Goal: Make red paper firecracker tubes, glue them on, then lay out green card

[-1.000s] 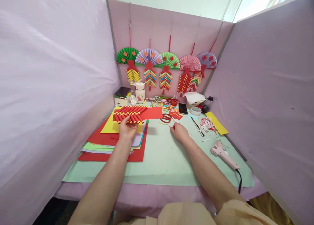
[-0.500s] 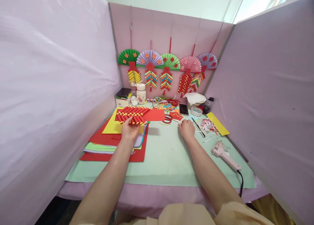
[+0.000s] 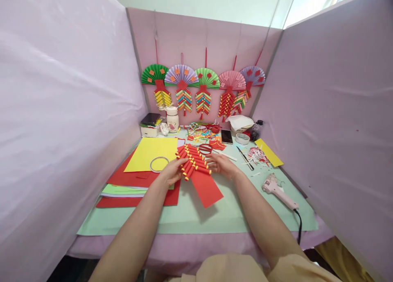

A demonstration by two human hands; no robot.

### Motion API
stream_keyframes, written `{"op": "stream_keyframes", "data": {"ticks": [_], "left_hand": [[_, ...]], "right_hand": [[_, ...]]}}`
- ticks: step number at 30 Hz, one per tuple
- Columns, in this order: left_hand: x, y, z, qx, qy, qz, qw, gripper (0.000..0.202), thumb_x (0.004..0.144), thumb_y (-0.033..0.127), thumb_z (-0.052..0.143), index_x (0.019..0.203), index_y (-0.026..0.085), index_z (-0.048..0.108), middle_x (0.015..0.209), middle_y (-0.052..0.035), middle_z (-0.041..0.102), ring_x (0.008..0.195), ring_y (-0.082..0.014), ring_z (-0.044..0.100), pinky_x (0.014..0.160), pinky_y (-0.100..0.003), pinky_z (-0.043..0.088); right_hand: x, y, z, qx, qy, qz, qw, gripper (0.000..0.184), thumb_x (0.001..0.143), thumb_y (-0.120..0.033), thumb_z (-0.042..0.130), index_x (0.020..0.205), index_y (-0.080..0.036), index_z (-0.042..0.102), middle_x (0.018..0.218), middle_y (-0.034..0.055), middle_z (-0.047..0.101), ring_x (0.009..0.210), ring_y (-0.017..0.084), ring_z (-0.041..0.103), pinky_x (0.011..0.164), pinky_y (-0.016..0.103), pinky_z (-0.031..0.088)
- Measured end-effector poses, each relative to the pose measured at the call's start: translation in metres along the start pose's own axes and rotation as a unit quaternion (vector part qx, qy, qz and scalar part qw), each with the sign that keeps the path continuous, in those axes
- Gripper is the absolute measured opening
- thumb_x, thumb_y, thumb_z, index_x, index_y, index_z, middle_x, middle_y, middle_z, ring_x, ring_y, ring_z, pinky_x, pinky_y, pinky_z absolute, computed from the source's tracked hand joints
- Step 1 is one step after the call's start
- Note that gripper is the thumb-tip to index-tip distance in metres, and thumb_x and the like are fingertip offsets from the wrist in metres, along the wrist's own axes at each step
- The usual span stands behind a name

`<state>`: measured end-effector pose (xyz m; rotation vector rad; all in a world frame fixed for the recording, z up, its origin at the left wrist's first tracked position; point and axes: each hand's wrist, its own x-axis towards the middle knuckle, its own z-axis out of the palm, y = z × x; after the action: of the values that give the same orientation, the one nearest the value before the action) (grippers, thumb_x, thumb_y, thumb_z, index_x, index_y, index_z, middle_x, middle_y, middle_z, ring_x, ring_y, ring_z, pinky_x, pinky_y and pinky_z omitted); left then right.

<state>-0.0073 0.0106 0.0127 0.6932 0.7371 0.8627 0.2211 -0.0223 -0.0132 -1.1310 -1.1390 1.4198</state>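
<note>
My left hand [image 3: 172,171] grips a paper firecracker string [image 3: 193,161] by its left side. Slanted red rolls with yellow ends sit in rows on it, and a plain red paper strip [image 3: 207,189] extends from it toward me, tilted above the table. At its right edge is my right hand [image 3: 222,165], fingers stretched out and apart; whether the fingertips touch the rolls I cannot tell. Just beyond that hand lie a thin white stick [image 3: 224,155] and red-handled scissors [image 3: 205,149], partly hidden.
Coloured paper sheets [image 3: 147,146] with a ring [image 3: 159,159] on top are stacked at left. A glue gun [image 3: 280,192] with its cord, a craft knife [image 3: 245,158] and paper scraps [image 3: 258,155] lie at right. Phone [image 3: 226,136], tape roll [image 3: 242,139] and bottle [image 3: 172,120] stand behind. Fan decorations [image 3: 181,75] hang at the back.
My left hand has brought the firecracker string right and nearer, turning its plain strip toward me. My right hand has let go of the white stick and moved left to the string.
</note>
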Motion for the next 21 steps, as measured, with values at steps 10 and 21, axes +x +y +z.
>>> {"op": "stream_keyframes", "data": {"ticks": [10,21], "left_hand": [[-0.005,-0.021,0.011,0.119,-0.036,-0.016,0.992,0.017,0.072,0.018,0.074,0.086,0.015,0.064,0.081,-0.0069,0.069,0.064,-0.015,0.066,0.057,-0.027,0.057],[-0.005,-0.02,0.006,0.142,-0.026,-0.025,0.989,0.032,0.068,0.021,0.077,0.096,0.017,0.062,0.085,-0.0112,0.069,0.073,-0.0177,0.068,0.07,-0.031,0.058]], "right_hand": [[-0.012,-0.005,0.01,0.085,-0.077,0.084,0.99,0.026,0.069,-0.025,0.077,0.091,-0.017,0.066,0.084,0.0027,0.071,0.069,0.013,0.067,0.064,0.024,0.054],[-0.014,-0.025,-0.073,0.005,0.197,0.011,0.98,0.021,0.079,-0.03,0.069,0.095,-0.017,0.064,0.082,0.0082,0.072,0.068,0.019,0.068,0.059,0.03,0.055]]}}
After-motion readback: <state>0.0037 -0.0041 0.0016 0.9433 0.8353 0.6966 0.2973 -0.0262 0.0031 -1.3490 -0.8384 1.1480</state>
